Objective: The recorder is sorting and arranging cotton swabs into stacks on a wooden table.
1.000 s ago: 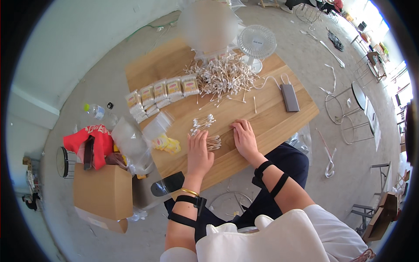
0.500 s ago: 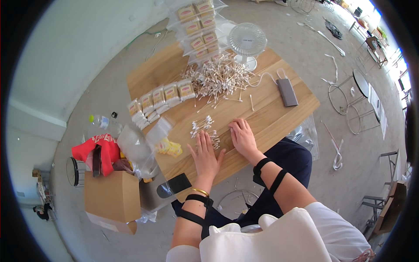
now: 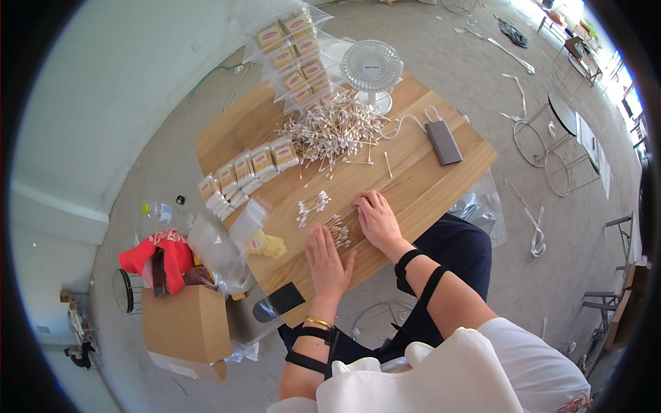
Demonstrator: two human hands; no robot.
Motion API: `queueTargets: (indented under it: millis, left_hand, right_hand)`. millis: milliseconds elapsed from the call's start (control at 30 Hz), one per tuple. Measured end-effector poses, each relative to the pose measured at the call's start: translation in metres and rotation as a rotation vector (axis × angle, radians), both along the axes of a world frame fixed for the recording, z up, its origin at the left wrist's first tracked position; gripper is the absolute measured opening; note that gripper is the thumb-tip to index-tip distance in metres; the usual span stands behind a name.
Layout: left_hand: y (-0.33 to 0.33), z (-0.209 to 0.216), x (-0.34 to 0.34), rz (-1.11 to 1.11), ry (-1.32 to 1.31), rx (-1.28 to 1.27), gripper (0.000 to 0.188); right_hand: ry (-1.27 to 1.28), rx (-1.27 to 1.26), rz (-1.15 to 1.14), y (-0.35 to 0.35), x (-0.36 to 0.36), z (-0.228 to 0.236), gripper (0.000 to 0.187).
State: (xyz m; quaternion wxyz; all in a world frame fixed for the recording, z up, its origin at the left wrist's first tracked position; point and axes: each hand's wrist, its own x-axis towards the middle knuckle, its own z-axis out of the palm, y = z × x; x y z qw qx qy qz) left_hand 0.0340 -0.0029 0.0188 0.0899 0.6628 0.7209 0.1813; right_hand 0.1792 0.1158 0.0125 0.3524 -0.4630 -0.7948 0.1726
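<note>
My left hand [image 3: 328, 263] lies nearly flat near the table's front edge, fingers stretched out and thumb apart. Its fingers touch or border the left side of a small bunch of cotton swabs [image 3: 338, 233]. Just beyond, a second small bunch of cotton swabs [image 3: 313, 208] lies loosely lined up. To the right of the near bunch rests my right hand [image 3: 378, 220], fingers bent loosely with their tips on the wood; nothing shows in it. Farther back is a big heap of loose cotton swabs [image 3: 337, 127].
On the wooden table [image 3: 427, 182] stand rows of bagged swab packs [image 3: 261, 162], a tall stack of packs [image 3: 292, 58], a small white fan [image 3: 372, 67] and a grey power bank [image 3: 443, 142]. Yellow paper slips [image 3: 267, 245] lie at left. A cardboard box [image 3: 184, 323] stands beyond the left edge.
My left hand has drawn back toward me, baring more of the near swab bunch. The right hand has shifted only slightly. The whole view has tilted a little.
</note>
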Motion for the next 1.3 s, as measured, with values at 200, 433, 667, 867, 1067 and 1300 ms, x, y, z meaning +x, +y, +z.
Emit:
queueTargets:
  millis: [200,433,667,867,1067,1300]
  left_hand:
    - [-0.003,-0.008,0.006,-0.051,0.238,-0.089,0.094]
    - [-0.010,-0.008,0.011,-0.073,0.268,-0.053,0.095]
    - [0.008,-0.006,0.000,-0.098,0.194,-0.041,0.093]
    - [0.016,-0.005,-0.007,-0.088,0.233,-0.049,0.093]
    - [-0.016,-0.008,0.012,-0.086,0.210,-0.050,0.094]
    - [-0.027,-0.003,0.015,-0.123,0.232,-0.084,0.092]
  right_hand:
    - [-0.028,-0.018,0.006,-0.002,-0.003,0.000,0.017]
    - [-0.044,0.002,0.010,0.000,-0.001,-0.001,0.018]
    - [-0.034,0.021,-0.014,0.003,0.000,-0.004,0.017]
    - [-0.045,0.020,-0.005,0.000,-0.002,-0.001,0.016]
    - [-0.045,-0.008,0.006,-0.001,-0.002,0.001,0.017]
    - [-0.027,-0.008,0.014,-0.001,-0.002,-0.001,0.017]
